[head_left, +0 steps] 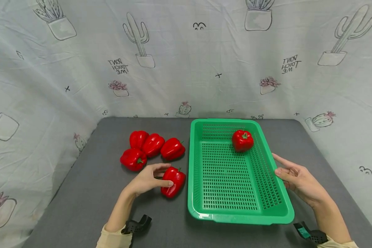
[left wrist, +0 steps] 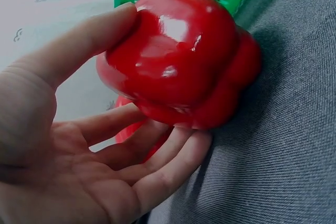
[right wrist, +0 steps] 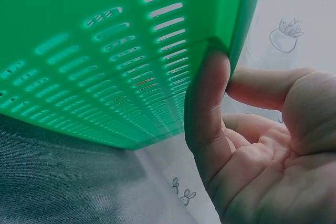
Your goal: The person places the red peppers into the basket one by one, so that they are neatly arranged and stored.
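Note:
A glossy red bell pepper (head_left: 173,182) sits between the thumb and fingers of my left hand (head_left: 149,179), just left of the green basket (head_left: 240,219). In the left wrist view the thumb presses one side of that pepper (left wrist: 178,51) and the fingers curve against the other. My right hand (head_left: 300,179) pinches the basket's right rim. Seen from the right wrist, a finger lies under the rim against the slotted wall (right wrist: 121,66), with the thumb on the outer side. Inside the basket, one red bell pepper (head_left: 243,140) rests near the far right corner.
Several more red bell peppers (head_left: 152,145) are grouped on the grey tabletop (head_left: 90,193), beyond my left hand. A white cloth (head_left: 186,62) printed with cacti hangs behind the table and along its sides.

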`<state>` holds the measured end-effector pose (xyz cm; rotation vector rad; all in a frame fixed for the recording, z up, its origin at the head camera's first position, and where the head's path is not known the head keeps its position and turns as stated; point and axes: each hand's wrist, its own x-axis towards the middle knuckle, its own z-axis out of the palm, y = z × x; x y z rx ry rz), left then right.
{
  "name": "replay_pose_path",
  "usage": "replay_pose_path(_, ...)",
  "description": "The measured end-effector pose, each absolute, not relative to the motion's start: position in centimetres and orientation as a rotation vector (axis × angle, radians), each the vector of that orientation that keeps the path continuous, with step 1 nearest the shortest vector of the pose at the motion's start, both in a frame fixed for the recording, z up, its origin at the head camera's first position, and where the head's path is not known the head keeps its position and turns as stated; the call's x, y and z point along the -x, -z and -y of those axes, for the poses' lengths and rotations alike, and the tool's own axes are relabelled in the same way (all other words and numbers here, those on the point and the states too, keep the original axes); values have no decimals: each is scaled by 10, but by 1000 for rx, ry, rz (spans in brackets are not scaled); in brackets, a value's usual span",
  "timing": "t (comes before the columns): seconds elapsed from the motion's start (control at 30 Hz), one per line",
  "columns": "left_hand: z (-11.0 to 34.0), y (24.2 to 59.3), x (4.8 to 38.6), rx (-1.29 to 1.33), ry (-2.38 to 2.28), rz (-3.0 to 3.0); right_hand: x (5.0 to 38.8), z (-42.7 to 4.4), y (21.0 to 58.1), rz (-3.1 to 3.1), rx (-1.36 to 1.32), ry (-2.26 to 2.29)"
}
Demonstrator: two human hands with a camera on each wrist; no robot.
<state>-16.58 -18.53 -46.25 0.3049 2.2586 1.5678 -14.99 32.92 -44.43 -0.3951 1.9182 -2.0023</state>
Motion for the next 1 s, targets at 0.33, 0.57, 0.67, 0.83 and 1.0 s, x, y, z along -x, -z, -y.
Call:
replay_pose_path(0.33,190,463,166,-301,-1763,-2220,150,-329,444,-1942,393,1990)
replay_pose_path(0.57,191,465,168,-298,-1847,-2264,149,-330,444,-1942,377,2006)
replay_pose_path(0.67,191,467,169,-295,-1915,-2243,149,-330,444,-1949,365,2007)
replay_pose_path(0.83,191,469,171,-316,-2010,-2176,149,-329,445,-1934,359,2014)
replay_pose_path(1.0,192,471,172,-310,-2051,-2171,149,-329,446,-1902,373,2024)
